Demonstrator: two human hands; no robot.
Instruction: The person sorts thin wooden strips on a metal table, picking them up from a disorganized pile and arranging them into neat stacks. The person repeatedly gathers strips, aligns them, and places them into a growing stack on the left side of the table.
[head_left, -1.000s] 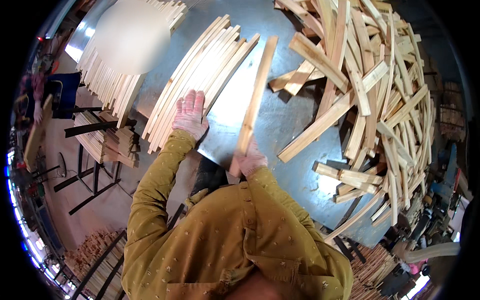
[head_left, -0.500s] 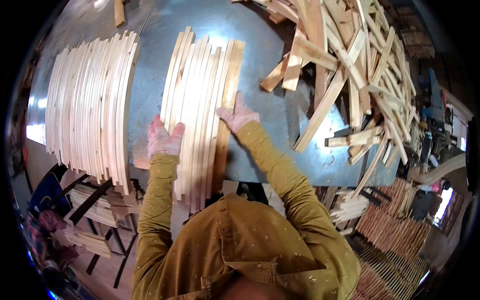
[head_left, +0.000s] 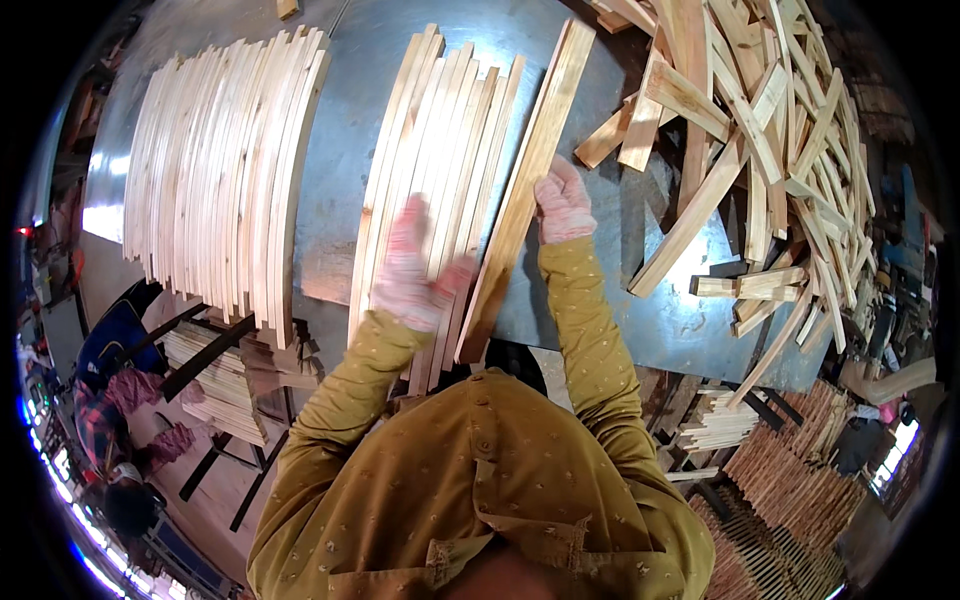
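Note:
Both of my hands wear pink-and-white work gloves. My right hand (head_left: 563,200) grips the right edge of a wide wooden strip (head_left: 532,178), its fingers curled against the wood. That strip leans at a slant, its far end apart from a row of narrow pale wooden strips (head_left: 420,150) on its left. Over the near part of this row is my left hand (head_left: 418,275), thumb and fingers spread, holding nothing. Whether its palm touches the strips I cannot tell. Further left, a broader row of pale strips (head_left: 215,170) lies side by side.
A metal-topped table (head_left: 340,130) carries the strips. A tangled heap of loose wooden strips (head_left: 740,150) covers its right side. Stacked wood (head_left: 790,460) stands below at the right. At the lower left are a dark metal rack (head_left: 215,360) with strips and another person (head_left: 105,420).
The wide strip has come away from the row's right edge and now slants, with my right hand on it. My left hand has moved from the row's left edge to above the strips.

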